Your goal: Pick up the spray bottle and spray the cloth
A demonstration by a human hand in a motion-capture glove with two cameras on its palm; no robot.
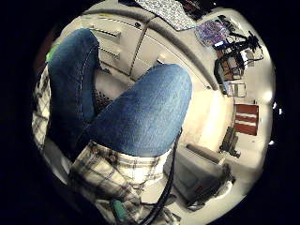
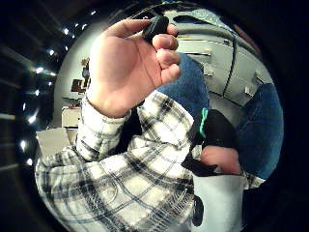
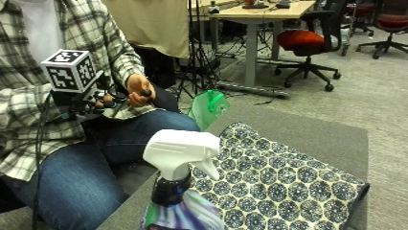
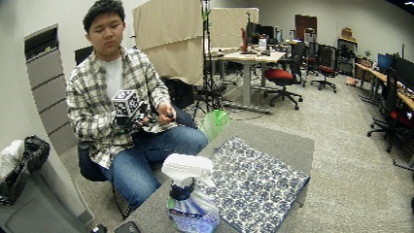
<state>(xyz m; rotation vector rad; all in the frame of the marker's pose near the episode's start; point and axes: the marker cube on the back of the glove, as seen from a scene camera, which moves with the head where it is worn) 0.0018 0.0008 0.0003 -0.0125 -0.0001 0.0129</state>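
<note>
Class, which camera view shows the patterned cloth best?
The wide outside view: the whole cloth lies on the table beside the spray bottle. The outside view crops its near edge; the little-finger palm view catches a corner; the thumb view shows none.

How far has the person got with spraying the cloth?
Nothing looks done yet. The spray bottle stands untouched on the table beside the patterned cloth. The gloved right hand rests in the lap; the bare hand holds a small black object. Picking up and spraying remain.

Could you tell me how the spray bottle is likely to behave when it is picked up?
The spray bottle stands upright beside the patterned cloth, narrow at the neck under a wide white trigger head, so it is probably top-heavy and could tip if nudged high. Its glossy body may be slippery; gripping the neck seems safer. How full it is cannot be seen.
</note>
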